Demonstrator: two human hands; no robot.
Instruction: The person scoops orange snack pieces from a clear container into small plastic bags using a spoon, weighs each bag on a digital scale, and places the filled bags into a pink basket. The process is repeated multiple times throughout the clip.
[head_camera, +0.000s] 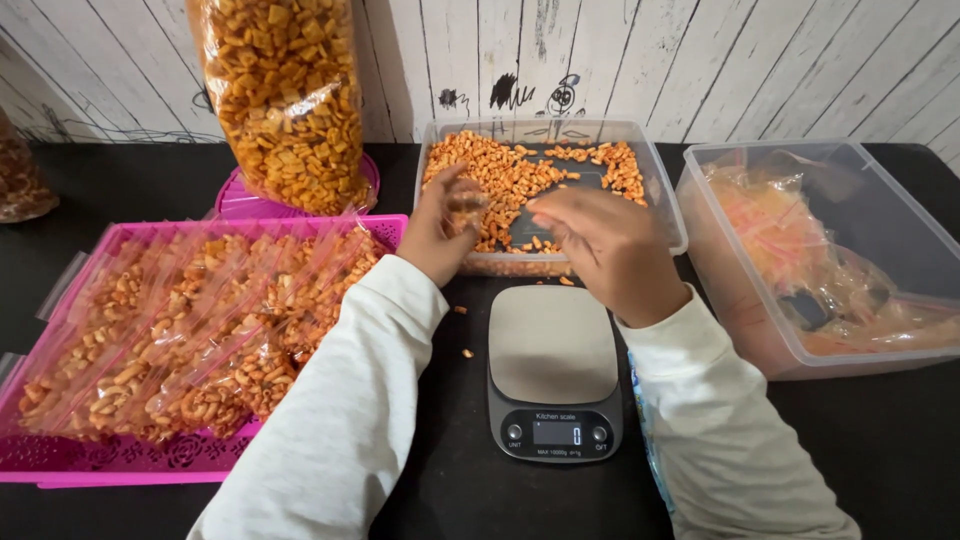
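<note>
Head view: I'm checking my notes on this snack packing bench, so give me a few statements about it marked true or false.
1. The kitchen scale has nothing on its platform. True.
2. Both hands are over the pink tray. False: the left hand and right hand are at the clear tub of orange snacks.
3. The pink tray holds filled clear bags. True.
4. The clear tub is full to the rim. False: bare bottom shows in its middle.
5. The big snack bag lies flat on the table. False: it stands upright behind the pink tray.
</note>
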